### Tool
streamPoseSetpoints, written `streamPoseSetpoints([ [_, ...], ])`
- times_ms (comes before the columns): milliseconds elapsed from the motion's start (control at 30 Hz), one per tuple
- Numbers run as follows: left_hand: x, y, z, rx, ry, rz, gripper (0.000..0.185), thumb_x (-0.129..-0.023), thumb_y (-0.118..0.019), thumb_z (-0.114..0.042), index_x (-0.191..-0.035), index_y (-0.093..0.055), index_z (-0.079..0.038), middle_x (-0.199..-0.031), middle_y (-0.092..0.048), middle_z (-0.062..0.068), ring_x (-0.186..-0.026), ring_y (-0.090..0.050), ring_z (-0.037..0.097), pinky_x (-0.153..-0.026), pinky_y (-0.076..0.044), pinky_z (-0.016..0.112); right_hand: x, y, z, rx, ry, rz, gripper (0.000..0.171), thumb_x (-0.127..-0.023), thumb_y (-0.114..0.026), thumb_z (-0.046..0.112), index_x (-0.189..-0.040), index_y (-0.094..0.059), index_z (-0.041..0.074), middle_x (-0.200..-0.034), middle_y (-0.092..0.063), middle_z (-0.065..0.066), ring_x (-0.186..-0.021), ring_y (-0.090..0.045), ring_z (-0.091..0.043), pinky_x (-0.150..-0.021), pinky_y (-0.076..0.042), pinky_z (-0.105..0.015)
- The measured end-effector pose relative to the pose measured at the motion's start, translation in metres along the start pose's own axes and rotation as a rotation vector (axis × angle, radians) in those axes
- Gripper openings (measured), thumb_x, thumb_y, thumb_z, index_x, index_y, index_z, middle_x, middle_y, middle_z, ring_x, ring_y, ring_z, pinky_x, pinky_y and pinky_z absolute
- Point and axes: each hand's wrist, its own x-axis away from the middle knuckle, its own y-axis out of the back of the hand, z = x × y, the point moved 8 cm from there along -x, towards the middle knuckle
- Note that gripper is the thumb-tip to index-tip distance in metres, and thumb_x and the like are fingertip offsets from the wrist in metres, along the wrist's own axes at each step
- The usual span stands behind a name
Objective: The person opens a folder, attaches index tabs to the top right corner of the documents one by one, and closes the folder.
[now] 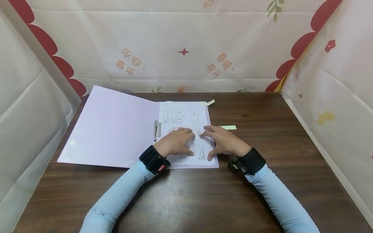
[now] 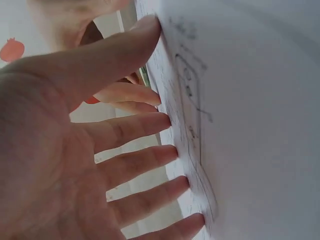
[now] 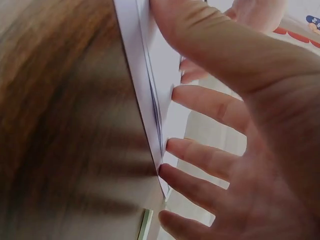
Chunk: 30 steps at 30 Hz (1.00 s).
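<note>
Touches white printed paper sheets [image 1: 188, 117] at centre of the head frame, inside the open pale-lilac folder [image 1: 113, 129], with spread fingers [image 2: 137, 162] of left hand [image 1: 176, 142] and right hand [image 1: 227, 141]; grips nothing.

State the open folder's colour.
The folder is pale lilac, seen best in the head view.

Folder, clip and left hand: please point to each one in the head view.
Folder [image 1: 113, 129]: head view, inside of its opened cover.
Clip [image 1: 155, 130]: head view, its metal middle.
Left hand [image 1: 175, 142]: head view, back of the hand.
</note>
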Motion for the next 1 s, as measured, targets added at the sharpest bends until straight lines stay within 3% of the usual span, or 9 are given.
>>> streamPoseSetpoints([
  [200,0.032,0.000,0.005,-0.110,0.047,-0.041,0.061,-0.089,-0.078,-0.050,-0.138,-0.065,-0.015,-0.144,-0.062,0.008,-0.131,-0.058,0.031,-0.106,-0.052,0.049,-0.001,-0.001,0.001,-0.008,0.013,-0.025,0.087,-0.060,-0.096,0.051,-0.135,-0.067,0.016,-0.159,-0.046,-0.019,-0.138,-0.049,-0.041,-0.111,-0.045,-0.060],
  [333,0.050,0.000,0.004,-0.123,0.029,-0.081,0.058,-0.088,-0.076,-0.056,-0.127,-0.071,-0.014,-0.131,-0.068,0.008,-0.117,-0.062,0.028,-0.094,-0.056,0.045,-0.002,0.002,0.002,-0.032,0.013,-0.055,0.076,-0.067,-0.095,0.046,-0.132,-0.069,0.015,-0.155,-0.049,-0.019,-0.137,-0.049,-0.040,-0.112,-0.044,-0.059],
  [467,0.055,0.000,-0.002,-0.114,-0.019,-0.124,0.051,-0.092,-0.072,-0.055,-0.117,-0.073,-0.011,-0.117,-0.071,0.007,-0.105,-0.065,0.025,-0.087,-0.057,0.039,-0.002,0.003,0.006,-0.026,0.035,-0.106,0.065,-0.075,-0.091,0.046,-0.127,-0.070,0.014,-0.148,-0.055,-0.019,-0.134,-0.052,-0.037,-0.111,-0.045,-0.056],
  [600,0.054,0.000,-0.005,-0.130,-0.049,-0.162,0.025,-0.099,-0.066,-0.035,-0.101,-0.074,-0.011,-0.097,-0.069,0.004,-0.086,-0.061,0.019,-0.075,-0.053,0.032,-0.001,0.006,0.006,-0.041,0.025,-0.120,0.067,-0.082,-0.083,0.053,-0.132,-0.067,0.012,-0.143,-0.057,-0.016,-0.125,-0.056,-0.033,-0.105,-0.049,-0.050],
  [667,0.053,0.001,-0.005,-0.115,-0.053,-0.180,0.018,-0.098,-0.063,-0.025,-0.095,-0.073,-0.010,-0.092,-0.066,0.003,-0.081,-0.057,0.018,-0.071,-0.050,0.031,0.003,0.016,0.005,-0.066,0.005,-0.151,0.061,-0.092,-0.073,0.053,-0.134,-0.063,0.011,-0.139,-0.058,-0.015,-0.116,-0.059,-0.029,-0.098,-0.051,-0.046],
  [767,0.054,0.002,-0.004,-0.078,-0.057,-0.212,0.018,-0.098,-0.060,-0.018,-0.094,-0.073,-0.007,-0.089,-0.066,0.004,-0.079,-0.057,0.019,-0.070,-0.050,0.032,0.012,0.037,0.005,-0.088,-0.027,-0.254,0.041,-0.106,-0.055,0.045,-0.126,-0.062,0.010,-0.117,-0.062,-0.011,-0.096,-0.059,-0.023,-0.081,-0.052,-0.040],
  [833,0.057,0.005,-0.002,-0.052,-0.043,-0.232,0.020,-0.098,-0.058,-0.017,-0.097,-0.074,-0.006,-0.089,-0.067,0.003,-0.077,-0.055,0.018,-0.068,-0.048,0.030,0.016,0.044,0.008,-0.085,-0.039,-0.288,0.029,-0.109,-0.051,0.035,-0.117,-0.063,0.010,-0.104,-0.063,-0.008,-0.087,-0.058,-0.021,-0.073,-0.049,-0.037],
  [900,0.063,0.009,0.002,-0.060,-0.020,-0.271,0.021,-0.099,-0.057,-0.018,-0.094,-0.074,-0.007,-0.085,-0.066,0.002,-0.073,-0.053,0.017,-0.064,-0.046,0.028,0.016,0.040,0.013,-0.058,-0.033,-0.250,0.027,-0.105,-0.060,0.035,-0.115,-0.066,0.011,-0.101,-0.064,-0.007,-0.084,-0.057,-0.020,-0.072,-0.049,-0.035],
  [1000,0.075,0.018,0.007,-0.120,0.020,-0.370,0.023,-0.099,-0.056,-0.019,-0.084,-0.070,-0.009,-0.078,-0.065,0.001,-0.067,-0.051,0.015,-0.057,-0.042,0.026,0.009,0.020,0.020,-0.001,0.007,-0.117,0.044,-0.092,-0.077,0.042,-0.123,-0.070,0.012,-0.114,-0.066,-0.009,-0.090,-0.058,-0.020,-0.076,-0.051,-0.033],
])
